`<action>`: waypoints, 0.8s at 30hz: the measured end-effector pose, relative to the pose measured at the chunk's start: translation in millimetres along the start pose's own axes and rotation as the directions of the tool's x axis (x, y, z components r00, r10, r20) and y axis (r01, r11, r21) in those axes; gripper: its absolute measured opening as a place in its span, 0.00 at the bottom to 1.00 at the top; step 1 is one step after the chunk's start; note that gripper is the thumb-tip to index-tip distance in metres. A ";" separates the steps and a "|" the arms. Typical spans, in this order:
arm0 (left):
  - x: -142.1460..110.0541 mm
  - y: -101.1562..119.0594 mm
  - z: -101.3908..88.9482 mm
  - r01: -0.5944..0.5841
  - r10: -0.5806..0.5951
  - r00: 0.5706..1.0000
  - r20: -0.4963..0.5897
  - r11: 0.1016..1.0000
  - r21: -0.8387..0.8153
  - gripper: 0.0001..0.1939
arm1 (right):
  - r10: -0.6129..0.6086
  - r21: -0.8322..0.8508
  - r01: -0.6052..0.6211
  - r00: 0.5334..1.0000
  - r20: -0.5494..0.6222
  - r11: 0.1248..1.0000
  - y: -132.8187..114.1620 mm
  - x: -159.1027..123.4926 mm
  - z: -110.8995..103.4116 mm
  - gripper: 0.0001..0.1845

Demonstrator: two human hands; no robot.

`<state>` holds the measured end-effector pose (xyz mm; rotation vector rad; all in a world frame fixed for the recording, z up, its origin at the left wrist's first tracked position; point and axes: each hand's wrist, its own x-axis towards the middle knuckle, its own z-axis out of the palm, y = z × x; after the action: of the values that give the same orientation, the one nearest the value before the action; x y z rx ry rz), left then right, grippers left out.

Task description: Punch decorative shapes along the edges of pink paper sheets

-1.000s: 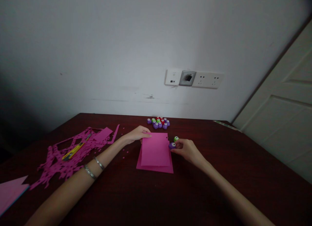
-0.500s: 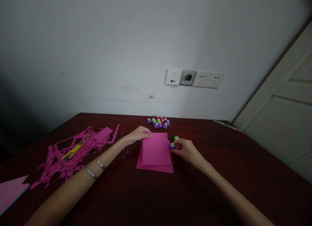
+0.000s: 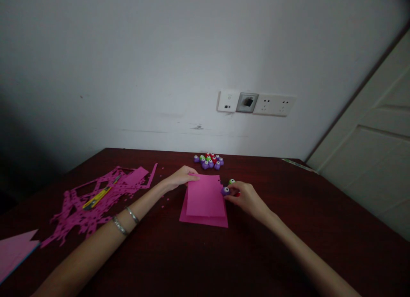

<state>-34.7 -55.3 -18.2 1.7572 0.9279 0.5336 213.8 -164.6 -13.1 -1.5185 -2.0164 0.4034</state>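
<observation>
A stack of pink paper sheets (image 3: pixel 205 201) lies in the middle of the dark wooden table (image 3: pixel 262 254). My left hand (image 3: pixel 181 176) rests with its fingers closed on the top left corner of the upper sheet. My right hand (image 3: pixel 245 196) grips a small purple paper punch (image 3: pixel 225 190) pressed against the right edge of the sheet. A green punch (image 3: pixel 231 182) sits just behind my right hand.
A cluster of several purple, green and red punches (image 3: pixel 209 160) stands near the wall. Pink paper offcuts (image 3: pixel 92 198) with a yellow utility knife (image 3: pixel 98 198) lie at the left. Another pink sheet (image 3: pixel 14 252) sits at the near left edge. A door (image 3: pixel 371 156) is at the right.
The purple punch in my right hand has shifted slightly left onto the sheet's right edge. My left hand has stayed on the top corner.
</observation>
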 end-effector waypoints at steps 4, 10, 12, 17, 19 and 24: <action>0.5 -0.7 1.0 0.013 -0.013 1.000 -0.013 1.000 -0.007 0.15 | -0.003 -0.035 0.003 1.000 -0.006 0.999 -1.5 -0.2 -0.1 0.05; -1.6 2.7 2.1 0.012 -0.012 1.000 -0.028 1.000 -0.013 0.14 | -0.018 -0.069 0.018 1.000 0.000 0.997 -3.0 -1.2 1.2 0.05; -2.3 3.9 2.0 0.018 -0.019 1.000 -0.025 1.000 -0.024 0.15 | -0.019 -0.075 0.019 1.000 0.001 0.997 -2.4 -0.8 1.8 0.05; -2.1 3.7 2.0 0.035 -0.036 0.999 -0.016 0.998 -0.057 0.14 | -0.041 -0.025 0.042 0.999 0.018 0.999 2.4 0.5 3.0 0.06; -1.6 2.7 2.3 0.035 -0.036 0.999 -0.013 0.997 -0.068 0.14 | -0.055 0.006 0.055 0.998 0.016 0.998 3.2 0.3 2.7 0.08; -1.0 0.8 3.6 0.014 -0.015 1.000 -0.013 0.997 -0.072 0.15 | -0.061 0.060 0.059 0.997 0.036 0.996 0.4 -0.8 0.0 0.09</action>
<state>-32.4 -58.4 -18.7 1.6829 0.9194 0.5630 214.3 -165.2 -13.6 -1.4210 -2.0555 0.4667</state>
